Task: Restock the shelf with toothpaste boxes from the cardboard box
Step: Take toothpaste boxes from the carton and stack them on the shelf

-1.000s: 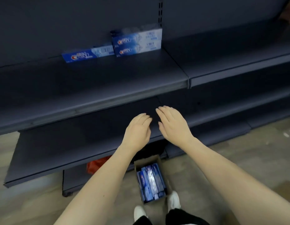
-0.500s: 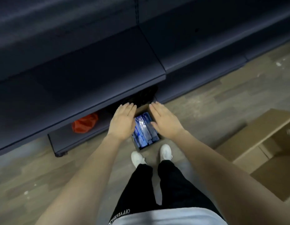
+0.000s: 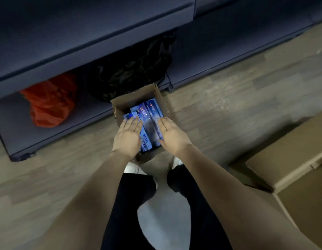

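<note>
With nothing gripped yet by the flat-fingered left hand (image 3: 128, 137) or right hand (image 3: 171, 136), the loosely piled toothpaste boxes (image 3: 147, 121) in the cardboard box (image 3: 161, 98) could be fumbled.

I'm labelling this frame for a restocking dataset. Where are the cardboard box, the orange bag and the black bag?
cardboard box (image 3: 134, 98): head view, far wall of the box.
orange bag (image 3: 48, 103): head view, middle of the crumpled plastic.
black bag (image 3: 133, 69): head view, middle of the bag.

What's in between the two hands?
In the head view, blue toothpaste boxes lie between the left hand and the right hand, inside the open cardboard box.
</note>
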`<state>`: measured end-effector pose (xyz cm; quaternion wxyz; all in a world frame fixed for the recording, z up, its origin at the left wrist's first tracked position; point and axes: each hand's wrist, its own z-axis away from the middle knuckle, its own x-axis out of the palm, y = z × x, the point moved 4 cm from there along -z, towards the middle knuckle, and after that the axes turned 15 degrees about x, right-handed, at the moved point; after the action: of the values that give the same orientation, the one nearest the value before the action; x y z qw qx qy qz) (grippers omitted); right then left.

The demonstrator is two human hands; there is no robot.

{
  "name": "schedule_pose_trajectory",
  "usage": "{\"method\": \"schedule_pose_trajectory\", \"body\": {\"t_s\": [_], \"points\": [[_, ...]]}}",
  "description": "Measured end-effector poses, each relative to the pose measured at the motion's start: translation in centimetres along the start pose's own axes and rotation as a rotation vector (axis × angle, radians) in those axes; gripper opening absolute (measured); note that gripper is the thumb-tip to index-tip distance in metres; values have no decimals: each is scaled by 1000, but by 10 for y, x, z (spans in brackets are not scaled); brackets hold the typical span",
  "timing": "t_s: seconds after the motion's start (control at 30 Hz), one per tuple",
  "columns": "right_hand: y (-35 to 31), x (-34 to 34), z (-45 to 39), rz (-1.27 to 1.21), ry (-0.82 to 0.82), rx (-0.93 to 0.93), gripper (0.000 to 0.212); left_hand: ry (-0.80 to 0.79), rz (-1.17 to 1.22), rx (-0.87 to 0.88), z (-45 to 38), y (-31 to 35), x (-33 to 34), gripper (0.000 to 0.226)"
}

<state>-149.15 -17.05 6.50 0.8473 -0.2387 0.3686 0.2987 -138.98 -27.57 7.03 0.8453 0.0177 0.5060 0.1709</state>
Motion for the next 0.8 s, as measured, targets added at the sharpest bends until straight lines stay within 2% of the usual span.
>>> {"method": "schedule_pose_trajectory", "body": {"t_s": [0.2, 0.33, 0.5, 0.57, 0.67, 0.8], "points": [[-7, 71, -77, 27, -40, 85, 74, -192, -97, 38, -61, -23, 74, 60], [-3, 106, -119, -59, -104, 216, 72, -375, -212, 201, -99, -32, 114, 42], [-1, 143, -153, -7, -114, 295, 63, -542, -324, 336, -128, -44, 155, 43], [-3, 155, -163, -3, -136, 323, 52, -561, -352, 374, -134, -46, 161, 42], [-7, 171, -173, -39, -180, 415, 51, -529, -387, 426, -136, -51, 170, 50], [-10, 196, -187, -94, -107, 587, 45, -452, -492, 467, -134, -54, 176, 45]]}}
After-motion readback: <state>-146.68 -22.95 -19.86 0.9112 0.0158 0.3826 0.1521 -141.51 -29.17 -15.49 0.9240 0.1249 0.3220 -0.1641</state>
